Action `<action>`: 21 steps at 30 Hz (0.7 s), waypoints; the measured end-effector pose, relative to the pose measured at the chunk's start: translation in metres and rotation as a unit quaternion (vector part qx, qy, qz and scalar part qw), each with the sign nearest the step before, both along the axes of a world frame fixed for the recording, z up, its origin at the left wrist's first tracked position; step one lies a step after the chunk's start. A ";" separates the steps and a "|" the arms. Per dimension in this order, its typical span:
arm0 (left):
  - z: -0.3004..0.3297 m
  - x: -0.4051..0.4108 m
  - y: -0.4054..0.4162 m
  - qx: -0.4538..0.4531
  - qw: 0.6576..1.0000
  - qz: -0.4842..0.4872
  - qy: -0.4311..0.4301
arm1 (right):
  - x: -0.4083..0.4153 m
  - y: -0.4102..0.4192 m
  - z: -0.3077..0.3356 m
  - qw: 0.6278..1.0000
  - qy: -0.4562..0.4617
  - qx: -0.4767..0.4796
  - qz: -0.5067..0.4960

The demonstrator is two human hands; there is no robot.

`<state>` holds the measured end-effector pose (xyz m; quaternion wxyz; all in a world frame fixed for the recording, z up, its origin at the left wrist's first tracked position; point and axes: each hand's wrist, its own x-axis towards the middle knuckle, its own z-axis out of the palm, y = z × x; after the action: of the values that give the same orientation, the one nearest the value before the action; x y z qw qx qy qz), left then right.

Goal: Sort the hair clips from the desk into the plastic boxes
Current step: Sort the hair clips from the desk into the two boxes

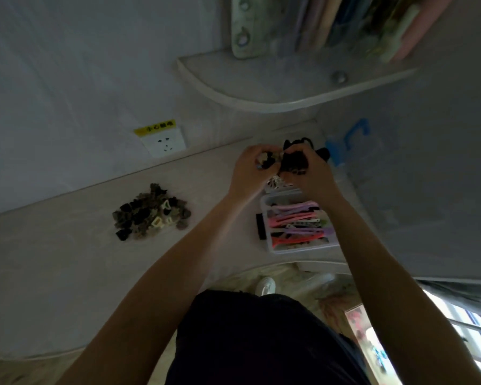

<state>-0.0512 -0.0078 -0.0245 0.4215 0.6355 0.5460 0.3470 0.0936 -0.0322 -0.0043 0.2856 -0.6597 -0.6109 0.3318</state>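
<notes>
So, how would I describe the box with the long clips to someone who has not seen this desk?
On the pale desk, look near its front edge, just below the two hands. The clear box sits there, open. It alone holds long pink and purple clips; the loose pile to its left is small dark clips.

From my remote seat I see a dim room: a pale wood-grain desk (67, 262) against a plain white wall (67, 65), with a white wall socket (165, 143) at eleven o'clock. At one o'clock hangs a curved white shelf (261, 87) of upright books (345, 20); daylight enters a barred window (472, 329) at four o'clock.
</notes>
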 end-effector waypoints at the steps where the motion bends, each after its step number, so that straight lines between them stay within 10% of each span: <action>1: -0.003 0.005 0.005 0.016 0.999 0.003 0.036 | 0.008 0.004 -0.002 0.999 -0.034 -0.007 0.009; 10: -0.011 0.011 0.021 0.150 0.919 -0.124 0.344 | 0.047 0.030 -0.005 0.964 -0.242 -0.021 0.109; 21: -0.017 -0.071 -0.032 0.136 0.974 0.085 0.160 | -0.023 -0.005 -0.001 0.975 -0.157 0.110 0.112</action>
<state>-0.1220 -0.0402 -0.0412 0.2069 0.6857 0.6059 0.3463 0.0707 -0.0372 -0.0049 0.2180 -0.5957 -0.7509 0.1840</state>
